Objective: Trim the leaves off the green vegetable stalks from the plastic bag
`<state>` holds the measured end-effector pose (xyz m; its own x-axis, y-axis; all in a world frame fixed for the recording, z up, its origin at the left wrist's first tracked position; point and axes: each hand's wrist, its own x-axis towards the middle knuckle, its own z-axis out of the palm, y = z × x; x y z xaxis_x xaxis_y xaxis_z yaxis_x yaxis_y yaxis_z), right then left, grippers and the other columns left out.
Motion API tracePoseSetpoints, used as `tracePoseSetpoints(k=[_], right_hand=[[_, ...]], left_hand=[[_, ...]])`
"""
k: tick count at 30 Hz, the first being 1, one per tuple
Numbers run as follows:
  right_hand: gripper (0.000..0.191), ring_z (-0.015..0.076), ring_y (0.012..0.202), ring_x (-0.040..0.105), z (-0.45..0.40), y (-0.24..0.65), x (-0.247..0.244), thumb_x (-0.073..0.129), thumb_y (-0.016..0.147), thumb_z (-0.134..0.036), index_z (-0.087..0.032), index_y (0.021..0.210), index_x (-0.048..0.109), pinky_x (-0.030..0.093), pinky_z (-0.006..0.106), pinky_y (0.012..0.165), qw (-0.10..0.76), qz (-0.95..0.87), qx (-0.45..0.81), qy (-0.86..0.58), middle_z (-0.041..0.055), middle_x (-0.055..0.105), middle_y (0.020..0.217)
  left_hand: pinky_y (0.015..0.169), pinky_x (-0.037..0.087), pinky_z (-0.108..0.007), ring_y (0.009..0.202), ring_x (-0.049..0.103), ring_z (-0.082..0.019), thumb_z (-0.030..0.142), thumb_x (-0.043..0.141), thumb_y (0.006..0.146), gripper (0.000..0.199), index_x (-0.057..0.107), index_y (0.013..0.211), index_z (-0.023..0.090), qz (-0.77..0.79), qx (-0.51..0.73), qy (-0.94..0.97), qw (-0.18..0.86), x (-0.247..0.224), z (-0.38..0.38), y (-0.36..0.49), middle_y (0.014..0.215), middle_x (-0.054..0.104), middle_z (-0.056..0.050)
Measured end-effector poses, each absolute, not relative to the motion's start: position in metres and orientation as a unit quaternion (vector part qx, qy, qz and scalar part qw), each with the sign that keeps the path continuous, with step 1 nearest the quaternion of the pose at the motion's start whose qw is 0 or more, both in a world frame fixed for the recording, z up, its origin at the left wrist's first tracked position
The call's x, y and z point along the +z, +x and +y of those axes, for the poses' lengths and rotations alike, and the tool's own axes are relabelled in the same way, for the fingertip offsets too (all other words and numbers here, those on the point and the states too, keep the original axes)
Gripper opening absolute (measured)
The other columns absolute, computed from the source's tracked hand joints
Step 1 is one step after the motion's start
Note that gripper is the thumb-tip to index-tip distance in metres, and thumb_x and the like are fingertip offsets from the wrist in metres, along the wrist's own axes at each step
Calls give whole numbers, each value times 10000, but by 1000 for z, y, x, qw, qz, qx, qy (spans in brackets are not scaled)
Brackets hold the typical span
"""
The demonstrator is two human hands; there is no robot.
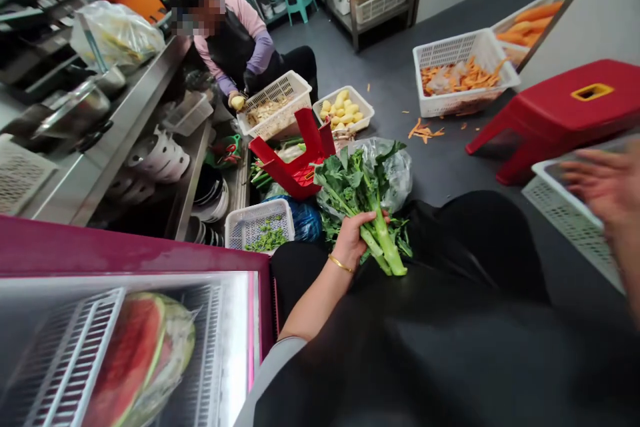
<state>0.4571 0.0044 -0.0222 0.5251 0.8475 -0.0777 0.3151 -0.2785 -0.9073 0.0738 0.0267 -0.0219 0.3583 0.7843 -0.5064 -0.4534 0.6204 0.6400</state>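
My left hand (353, 237), with a gold bangle at the wrist, is closed round two thick green stalks of Chinese broccoli (384, 237). Their cut ends point toward me, and the dark leaves fan out away from me over a clear plastic bag (397, 170). At the right edge my right hand (603, 180) is slightly blurred, fingers stretched out and apart, with nothing seen in it. It is over the rim of a white basket (575, 227), whose inside is mostly hidden.
An upturned red stool (295, 170) lies ahead; another red stool (565, 107) stands at right. A small basket (235, 223) holds green scraps. Across from me, a person (235, 40) holds a potato beside potato baskets (367, 117). A fridge with watermelon (145, 347) is at left.
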Motion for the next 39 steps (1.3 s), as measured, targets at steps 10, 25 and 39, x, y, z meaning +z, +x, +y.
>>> tracePoseSetpoints(k=[10,25,39], right_hand=[[404,118,395,533,40,203,-18,773,551,-519,-168,574,573,377,218,349,331,-478,645,-496,-5,601,499],[343,124,439,586,63,163,1,792,567,-399,-156,684,579,487,224,402,462,-363,665,-461,17,628,564],[140,168,591,605,27,181,8,642,752,-352,-232,680,647,489,295,582,442,-716,357,-406,22,647,635]], left_hand=[[638,500,-297,622,665,-192,96,711,503,239,685,738,131,444,469,254,720,-12,4,49,727,718,-53],[770,527,-367,908,685,-303,147,734,493,375,663,861,128,322,534,185,759,-31,-9,7,893,726,-107],[837,504,-478,1058,621,-369,255,673,501,360,620,844,162,305,502,148,796,-4,-18,-6,1056,687,-140]])
